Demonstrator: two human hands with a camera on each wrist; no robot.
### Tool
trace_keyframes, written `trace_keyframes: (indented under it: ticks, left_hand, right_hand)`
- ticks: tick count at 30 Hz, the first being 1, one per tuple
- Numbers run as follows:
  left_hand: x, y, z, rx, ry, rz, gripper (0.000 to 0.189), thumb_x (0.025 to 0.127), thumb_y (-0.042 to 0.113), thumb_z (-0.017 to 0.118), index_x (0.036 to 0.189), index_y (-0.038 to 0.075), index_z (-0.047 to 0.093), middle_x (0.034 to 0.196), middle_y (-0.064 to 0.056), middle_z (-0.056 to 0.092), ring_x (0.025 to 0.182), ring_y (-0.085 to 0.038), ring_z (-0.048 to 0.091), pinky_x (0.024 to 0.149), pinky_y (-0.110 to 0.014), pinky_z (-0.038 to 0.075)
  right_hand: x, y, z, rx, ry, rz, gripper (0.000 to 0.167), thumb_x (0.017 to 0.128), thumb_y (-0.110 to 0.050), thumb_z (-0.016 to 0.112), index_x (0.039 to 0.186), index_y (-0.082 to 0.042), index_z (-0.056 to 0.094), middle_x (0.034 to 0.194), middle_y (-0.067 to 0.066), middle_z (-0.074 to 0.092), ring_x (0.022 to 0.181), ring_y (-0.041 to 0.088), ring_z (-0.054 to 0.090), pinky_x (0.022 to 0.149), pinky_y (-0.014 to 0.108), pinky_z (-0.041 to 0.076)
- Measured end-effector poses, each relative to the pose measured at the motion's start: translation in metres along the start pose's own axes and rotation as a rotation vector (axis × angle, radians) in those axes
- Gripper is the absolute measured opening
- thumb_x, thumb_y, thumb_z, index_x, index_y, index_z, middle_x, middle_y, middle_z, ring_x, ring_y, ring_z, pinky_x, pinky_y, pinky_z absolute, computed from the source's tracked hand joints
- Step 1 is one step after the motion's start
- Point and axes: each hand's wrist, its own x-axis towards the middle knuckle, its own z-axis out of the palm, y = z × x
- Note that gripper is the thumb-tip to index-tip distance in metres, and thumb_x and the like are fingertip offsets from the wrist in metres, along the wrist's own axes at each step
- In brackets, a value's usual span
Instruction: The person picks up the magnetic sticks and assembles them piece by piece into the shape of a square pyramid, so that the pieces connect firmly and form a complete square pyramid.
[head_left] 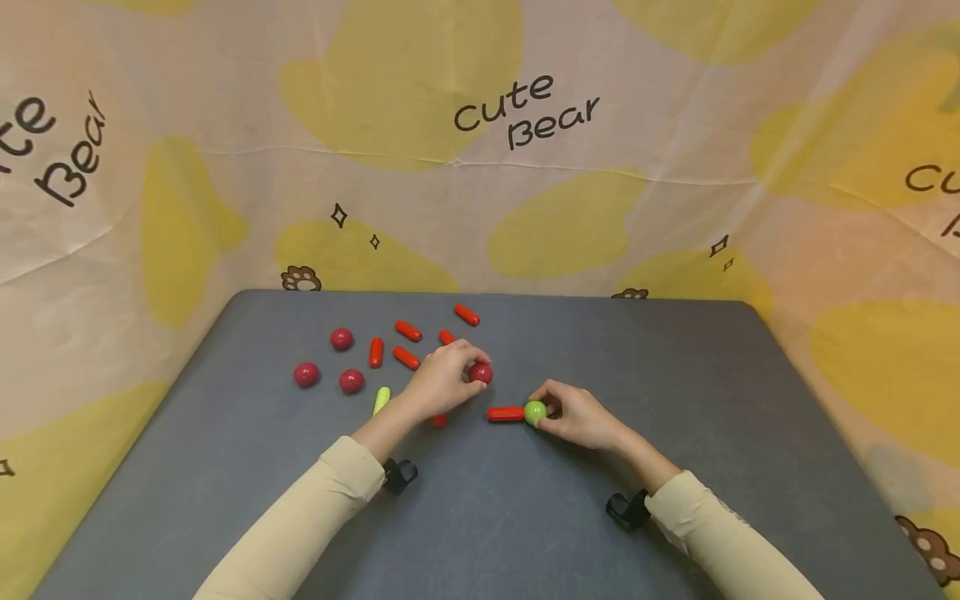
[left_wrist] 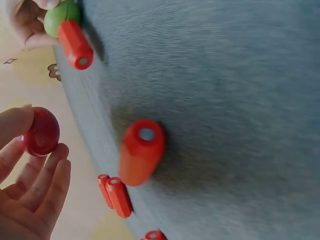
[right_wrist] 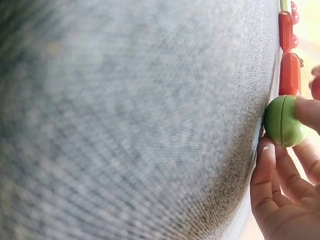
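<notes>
My left hand (head_left: 438, 379) pinches a dark red ball (left_wrist: 44, 131) between thumb and fingers, above the grey table. To its right, my right hand (head_left: 581, 414) grips a green ball (head_left: 536, 412) low at the table. A red rod (head_left: 506, 414) with a faceted body lies end-on against the green ball, pointing left. In the left wrist view that rod's free end shows a small grey disc. Another red rod (left_wrist: 142, 152) lies beneath my left hand, mostly hidden by the wrist in the head view.
Several red rods, such as one at the back (head_left: 467, 314), lie behind my left hand. Dark red balls (head_left: 306, 374) sit at the left. A light green rod (head_left: 382, 399) lies beside my left forearm. A patterned cloth (head_left: 555, 217) hangs behind the table (head_left: 675, 358).
</notes>
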Motion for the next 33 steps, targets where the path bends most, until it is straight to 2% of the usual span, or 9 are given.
trace_keyframes:
  ticks: [5, 14, 24, 33]
  left_hand:
    - [-0.013, -0.008, 0.003, -0.031, -0.010, -0.025, 0.028, 0.077, 0.017, 0.074, 0.104, 0.015, 0.066, 0.095, 0.002, 0.061, 0.080, -0.013, 0.056, 0.070, -0.028, 0.048]
    - [-0.027, -0.018, 0.012, 0.001, -0.038, 0.043, 0.026, 0.075, 0.017, 0.075, 0.099, 0.014, 0.066, 0.087, 0.004, 0.062, 0.075, -0.012, 0.057, 0.067, -0.027, 0.046]
    - [-0.029, -0.016, 0.018, -0.032, -0.109, 0.080, 0.022, 0.074, 0.016, 0.075, 0.094, 0.014, 0.067, 0.083, 0.004, 0.064, 0.073, -0.011, 0.058, 0.065, -0.026, 0.046]
    - [-0.027, -0.012, 0.021, -0.030, -0.110, 0.073, 0.022, 0.074, 0.014, 0.076, 0.094, 0.014, 0.068, 0.084, 0.004, 0.064, 0.073, -0.011, 0.058, 0.065, -0.026, 0.046]
  right_hand:
    - [-0.001, 0.000, 0.000, -0.001, -0.002, 0.002, 0.024, 0.080, -0.012, 0.070, 0.102, -0.011, 0.060, 0.092, -0.001, 0.061, 0.080, 0.014, 0.056, 0.069, 0.023, 0.046]
    - [-0.001, 0.002, 0.000, -0.004, 0.002, 0.009, 0.024, 0.080, -0.013, 0.070, 0.102, -0.012, 0.060, 0.092, -0.002, 0.062, 0.080, 0.013, 0.056, 0.068, 0.023, 0.045]
    - [-0.001, 0.002, 0.000, 0.002, -0.002, 0.003, 0.024, 0.080, -0.012, 0.070, 0.102, -0.011, 0.060, 0.091, -0.001, 0.062, 0.077, 0.012, 0.056, 0.066, 0.022, 0.045]
    - [-0.001, 0.000, 0.001, 0.000, -0.006, 0.001, 0.024, 0.080, -0.012, 0.070, 0.102, -0.010, 0.059, 0.089, -0.002, 0.061, 0.075, 0.010, 0.054, 0.064, 0.021, 0.044]
